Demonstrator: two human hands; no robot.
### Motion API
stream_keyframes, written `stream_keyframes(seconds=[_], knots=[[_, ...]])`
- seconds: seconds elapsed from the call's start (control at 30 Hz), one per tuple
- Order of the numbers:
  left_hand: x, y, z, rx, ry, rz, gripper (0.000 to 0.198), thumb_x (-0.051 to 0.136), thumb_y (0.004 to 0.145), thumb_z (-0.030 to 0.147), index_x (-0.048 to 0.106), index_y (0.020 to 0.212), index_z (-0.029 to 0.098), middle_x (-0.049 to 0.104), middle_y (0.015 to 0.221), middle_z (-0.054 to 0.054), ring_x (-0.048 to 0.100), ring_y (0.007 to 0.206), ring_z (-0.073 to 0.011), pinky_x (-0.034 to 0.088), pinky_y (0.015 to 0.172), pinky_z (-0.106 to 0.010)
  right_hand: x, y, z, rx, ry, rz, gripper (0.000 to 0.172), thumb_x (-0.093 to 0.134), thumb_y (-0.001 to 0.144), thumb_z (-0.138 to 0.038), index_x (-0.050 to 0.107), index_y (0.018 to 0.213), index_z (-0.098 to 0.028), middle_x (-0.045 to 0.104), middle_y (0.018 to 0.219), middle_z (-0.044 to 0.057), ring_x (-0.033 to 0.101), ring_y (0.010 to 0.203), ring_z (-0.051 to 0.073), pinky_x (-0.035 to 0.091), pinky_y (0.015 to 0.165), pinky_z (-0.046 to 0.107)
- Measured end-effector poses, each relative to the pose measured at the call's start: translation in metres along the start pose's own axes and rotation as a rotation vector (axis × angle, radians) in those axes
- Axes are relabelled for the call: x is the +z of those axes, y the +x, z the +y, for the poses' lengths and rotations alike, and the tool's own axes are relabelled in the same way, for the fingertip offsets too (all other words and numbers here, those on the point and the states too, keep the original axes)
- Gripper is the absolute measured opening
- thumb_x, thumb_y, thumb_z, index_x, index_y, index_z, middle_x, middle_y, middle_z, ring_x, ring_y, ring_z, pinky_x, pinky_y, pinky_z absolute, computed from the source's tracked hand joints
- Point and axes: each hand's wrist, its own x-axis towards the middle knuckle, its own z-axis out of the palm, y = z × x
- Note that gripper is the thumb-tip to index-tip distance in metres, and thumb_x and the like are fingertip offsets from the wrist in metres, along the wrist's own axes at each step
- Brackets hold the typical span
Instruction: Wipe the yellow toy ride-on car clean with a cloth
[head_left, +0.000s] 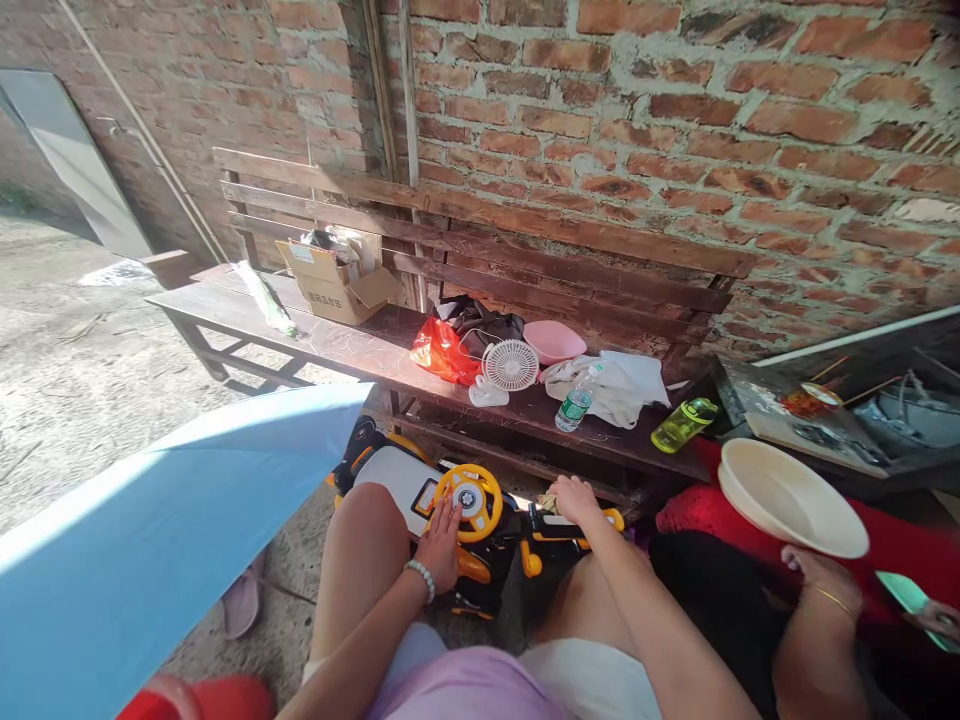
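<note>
A ride-on toy car with a yellow steering wheel (491, 487) and a silver-grey hood (394, 478) stands between my knees. My left hand (441, 548), with a beaded bracelet at the wrist, rests on the left side of the wheel, fingers stretched out. To the right of the wheel, my right hand (574, 498) has its fingers curled together above the car's black and yellow side part (559, 530). A small tan bit shows by those fingertips; its kind is unclear.
A wooden bench (337, 352) holds a cardboard box (330, 295), red bag (442, 350), small fan (511, 365), pink basin (555, 340), water bottle (577, 400) and green bottle (682, 425). Another person's hand (821, 580) is beside a cream basin (795, 500). A blue umbrella (187, 500) covers the left.
</note>
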Motion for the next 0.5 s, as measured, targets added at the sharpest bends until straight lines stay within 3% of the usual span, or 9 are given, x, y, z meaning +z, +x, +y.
stream_keyframes(seconds=[0.17,0.3,0.4,0.5], knots=[[-0.007,-0.006,0.006,-0.051,0.045,-0.033,0.113,0.065,0.085,0.034,0.011,0.181,0.010,-0.008,0.189,-0.010,-0.012,0.175,-0.0304,0.025,0.140,-0.051,0.000,0.013,-0.002,0.102,-0.017,-0.013,0.045,0.047,0.102,-0.013,0.084,0.128,-0.019,0.073,0.145,0.020,0.063,0.141,0.036,0.049,0.109,0.048],[-0.009,-0.008,0.008,-0.057,0.037,-0.043,0.117,0.066,0.082,0.036,0.010,0.181,0.010,-0.010,0.189,-0.010,-0.013,0.175,-0.0316,0.020,0.141,-0.052,-0.002,0.024,-0.009,0.128,-0.011,-0.070,0.036,0.067,0.093,-0.021,0.085,0.125,-0.019,0.079,0.135,0.022,0.069,0.137,0.038,0.054,0.107,0.052],[-0.008,-0.009,0.008,-0.070,0.049,-0.048,0.116,0.064,0.082,0.034,0.009,0.181,0.009,-0.014,0.187,-0.009,-0.014,0.174,-0.0310,0.018,0.142,-0.052,-0.006,0.036,-0.018,0.102,-0.003,-0.128,0.039,0.082,0.078,-0.021,0.087,0.116,-0.018,0.083,0.126,0.023,0.076,0.129,0.038,0.058,0.104,0.051],[-0.005,-0.008,0.007,-0.078,0.063,-0.046,0.115,0.062,0.082,0.034,0.009,0.180,0.009,-0.015,0.186,-0.007,-0.014,0.174,-0.0302,0.013,0.143,-0.051,-0.011,0.048,-0.034,0.027,0.033,-0.184,0.034,0.089,0.065,-0.021,0.088,0.099,-0.020,0.086,0.108,0.017,0.082,0.109,0.035,0.062,0.092,0.043]])
